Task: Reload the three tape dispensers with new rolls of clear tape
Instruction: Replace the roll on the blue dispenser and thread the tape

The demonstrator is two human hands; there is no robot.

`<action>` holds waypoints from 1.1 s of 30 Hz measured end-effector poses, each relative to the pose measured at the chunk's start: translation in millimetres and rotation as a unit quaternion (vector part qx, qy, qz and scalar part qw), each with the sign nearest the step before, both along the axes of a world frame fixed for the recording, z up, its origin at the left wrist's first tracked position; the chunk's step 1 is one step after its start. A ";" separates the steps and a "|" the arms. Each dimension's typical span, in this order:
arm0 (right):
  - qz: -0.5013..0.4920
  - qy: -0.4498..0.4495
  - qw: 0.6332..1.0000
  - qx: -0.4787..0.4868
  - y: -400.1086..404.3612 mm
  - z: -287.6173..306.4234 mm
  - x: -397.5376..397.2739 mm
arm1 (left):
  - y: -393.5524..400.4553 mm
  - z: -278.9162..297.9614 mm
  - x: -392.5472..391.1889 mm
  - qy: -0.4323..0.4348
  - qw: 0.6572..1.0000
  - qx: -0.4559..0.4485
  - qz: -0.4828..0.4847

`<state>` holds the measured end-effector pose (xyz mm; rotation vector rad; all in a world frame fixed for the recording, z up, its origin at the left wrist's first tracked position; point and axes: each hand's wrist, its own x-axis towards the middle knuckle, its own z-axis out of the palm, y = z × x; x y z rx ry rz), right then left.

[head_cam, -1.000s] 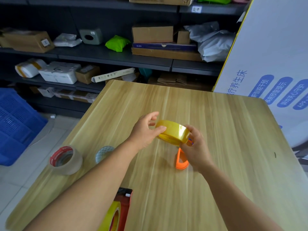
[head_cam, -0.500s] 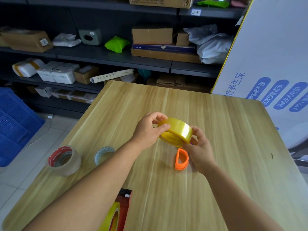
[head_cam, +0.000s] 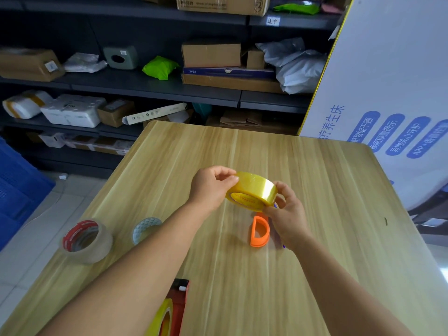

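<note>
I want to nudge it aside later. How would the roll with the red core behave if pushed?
The red-core roll sits tilted rather than flat, so a push may roll or tip it. It looks thick, likely stiff, fairly heavy.

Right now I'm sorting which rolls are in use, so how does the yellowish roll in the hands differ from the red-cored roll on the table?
The yellowish roll is held above the table, gripped by the left hand and the right hand; the red-cored roll rests on the table, untouched. The yellowish roll's tape looks amber with a yellow printed core; the red-cored roll's tape looks pale and cloudy. Both are tilted, with the core opening in view.
</note>
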<state>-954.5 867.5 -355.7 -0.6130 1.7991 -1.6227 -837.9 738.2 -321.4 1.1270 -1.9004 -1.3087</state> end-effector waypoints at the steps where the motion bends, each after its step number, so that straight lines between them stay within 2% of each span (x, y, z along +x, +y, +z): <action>1: 0.003 0.001 1.000 -0.001 0.8 2.3 -0.1 | -1.2 1.5 -1.0 0.001 1.000 0.002 0.006; 4: 0.016 0.008 1.000 -0.003 2.4 5.0 -0.2 | -5.1 5.4 -3.1 -0.010 1.000 -0.017 0.010; 9: 0.041 0.076 0.996 0.006 3.8 9.5 0.6 | -7.7 8.3 -2.0 -0.081 0.992 -0.099 -0.003; 15: 0.066 0.108 0.991 0.032 5.0 15.7 -3.8 | -10.2 13.0 -6.6 -0.116 0.985 -0.125 0.007; 20: 0.121 0.215 0.958 0.148 13.4 9.5 -7.7 | -19.6 28.5 -11.7 -0.058 0.996 -0.062 0.019; 23: 0.113 0.165 0.971 0.129 19.3 -0.1 -7.0 | -17.4 32.3 -13.3 -0.037 0.999 -0.001 -0.014; 25: 0.097 0.149 0.976 0.122 20.1 -5.3 -8.9 | -11.3 24.7 -14.1 -0.019 0.996 0.075 -0.035; 27: 0.083 0.158 0.975 0.130 20.1 -11.4 -13.9 | -5.3 13.6 -12.8 -0.027 0.989 0.133 -0.064; 29: 0.077 0.169 0.971 0.148 21.3 -17.3 -17.8 | -1.7 2.8 -12.0 -0.046 0.983 0.153 -0.093; 33: 0.086 0.179 0.968 0.152 27.4 -26.7 -23.7 | -1.7 -12.4 -18.1 -0.108 0.981 0.125 -0.102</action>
